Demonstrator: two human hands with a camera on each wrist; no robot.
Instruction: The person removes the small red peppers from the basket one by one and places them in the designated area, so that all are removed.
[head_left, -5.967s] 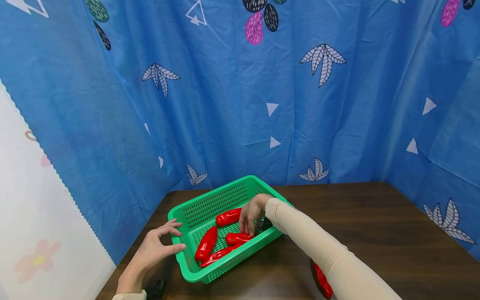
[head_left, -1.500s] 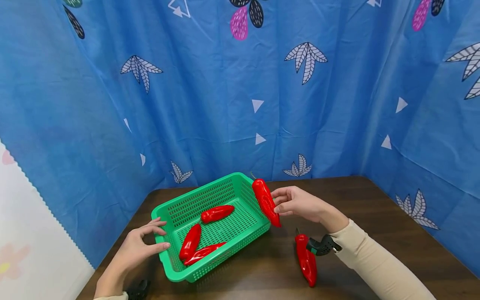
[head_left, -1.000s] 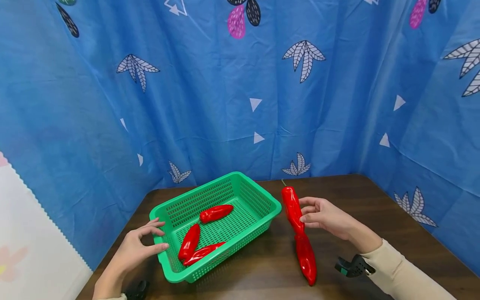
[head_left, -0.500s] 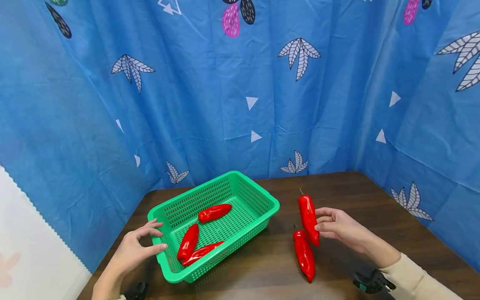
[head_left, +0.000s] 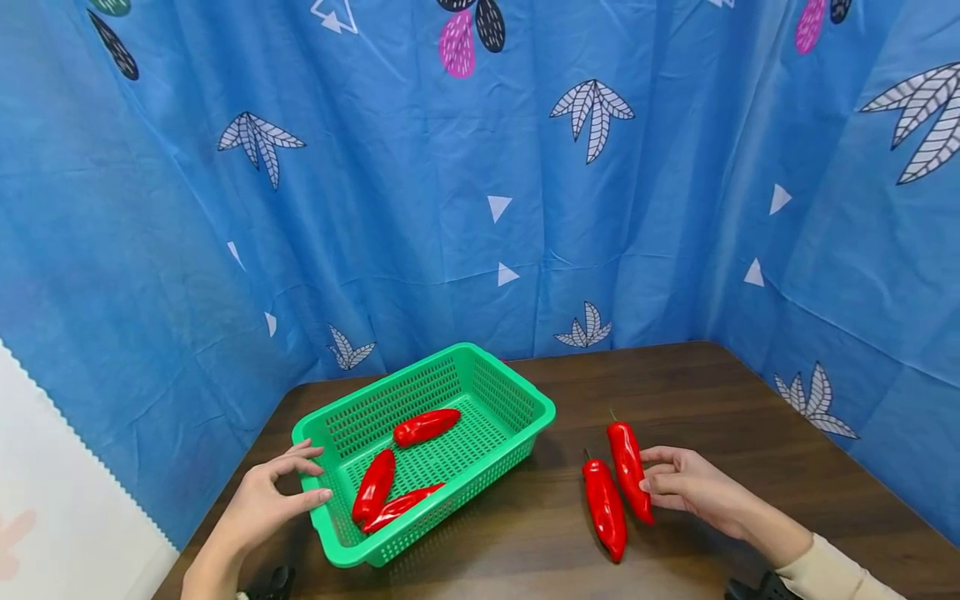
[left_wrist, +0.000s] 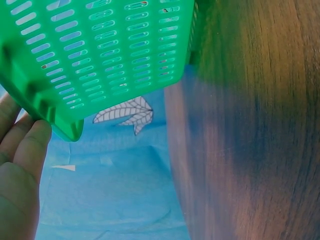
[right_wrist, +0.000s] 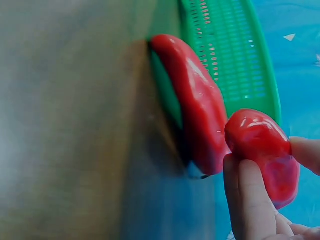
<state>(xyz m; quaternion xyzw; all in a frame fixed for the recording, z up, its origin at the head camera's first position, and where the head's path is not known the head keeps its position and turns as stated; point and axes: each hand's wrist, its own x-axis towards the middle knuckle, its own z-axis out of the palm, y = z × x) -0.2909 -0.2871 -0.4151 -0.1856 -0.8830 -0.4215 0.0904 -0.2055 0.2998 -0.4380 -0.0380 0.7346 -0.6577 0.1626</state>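
My right hand (head_left: 701, 487) pinches a long red pepper (head_left: 628, 467) between thumb and fingers, low over the table; whether it touches the wood I cannot tell. Just left of it lies a second red pepper (head_left: 603, 508), its stem pointing away. The right wrist view shows the held pepper (right_wrist: 260, 145) end-on beside the lying one (right_wrist: 195, 100). At the far left, my left hand (head_left: 258, 504) rests its spread thumb and fingertips on the end rim of a green perforated basket (head_left: 480, 483). Three red peppers, one of them (head_left: 426, 427) apart from the others, lie inside.
The dark wooden table (head_left: 675, 383) extends behind and to the right of my right hand. A blue patterned curtain (head_left: 420, 208) hangs along its back and sides. White cloth (head_left: 67, 483) shows at the left.
My right hand has carried one pepper out of the basket, rightward past the lying pepper, and lowered it beside that one. The left hand has stayed at the basket rim.
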